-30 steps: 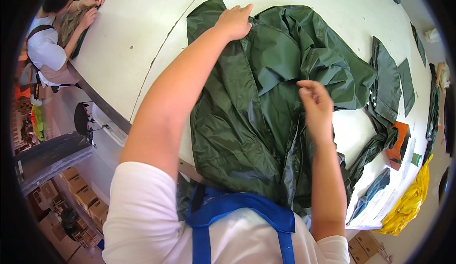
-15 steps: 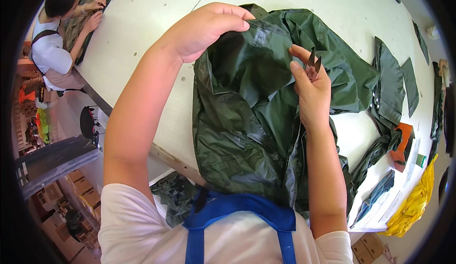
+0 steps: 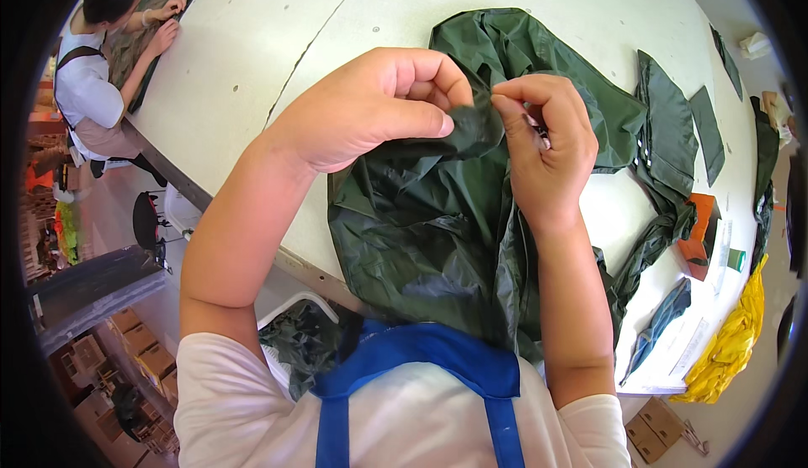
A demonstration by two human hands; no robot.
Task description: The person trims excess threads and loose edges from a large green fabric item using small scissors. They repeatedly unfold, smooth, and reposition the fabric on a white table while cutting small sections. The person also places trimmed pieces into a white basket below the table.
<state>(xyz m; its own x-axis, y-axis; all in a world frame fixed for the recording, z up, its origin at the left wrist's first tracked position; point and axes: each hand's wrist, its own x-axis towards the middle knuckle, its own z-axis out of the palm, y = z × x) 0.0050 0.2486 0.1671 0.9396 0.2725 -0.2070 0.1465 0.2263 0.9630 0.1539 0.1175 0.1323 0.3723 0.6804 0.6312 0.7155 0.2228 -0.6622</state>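
A dark green, shiny garment (image 3: 412,241) lies bunched on the table before me, its near part hanging over the edge by my apron. My left hand (image 3: 379,110) is closed on its raised upper edge, thumb in front and fingers curled behind. Close to the right of it, my right hand (image 3: 551,144) pinches thumb and forefinger together at the fabric; whether a thread or the cloth is between them I cannot make out. Tucked in the right palm are small thread snips (image 3: 539,131), mostly hidden by the fingers.
Cut green pieces (image 3: 669,114) lie at the right, near an orange box (image 3: 699,236) and yellow cloth (image 3: 728,333) over the table's edge. A white bin (image 3: 295,312) of dark scraps stands below the near edge. At the far left a person (image 3: 97,72) handles fabric.
Both hands have come closer together over the garment, the left moving down and right. My right fingers have closed into a pinch, and the snips' blades no longer stick up.
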